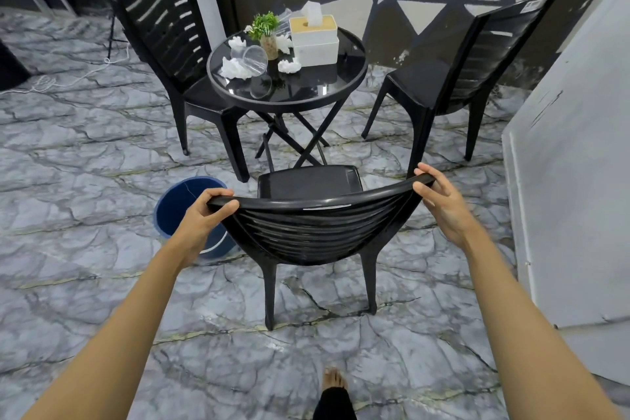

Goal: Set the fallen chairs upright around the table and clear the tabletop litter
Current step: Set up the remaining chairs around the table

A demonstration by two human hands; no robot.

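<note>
You are looking at glossy black moulded plastic on the near chair [313,225], its ribbed back catching streaks of light. The desk [344,78] has a dark, mirror-smooth glass top in a thin black metal-looking rim. On it, the tipped cup [250,61] is clear, shiny plastic, and the crumpled tissues [233,69] are soft white paper. The floor [85,153] looks like polished grey veined marble. The blue bin [177,204] is smooth plastic.
</note>
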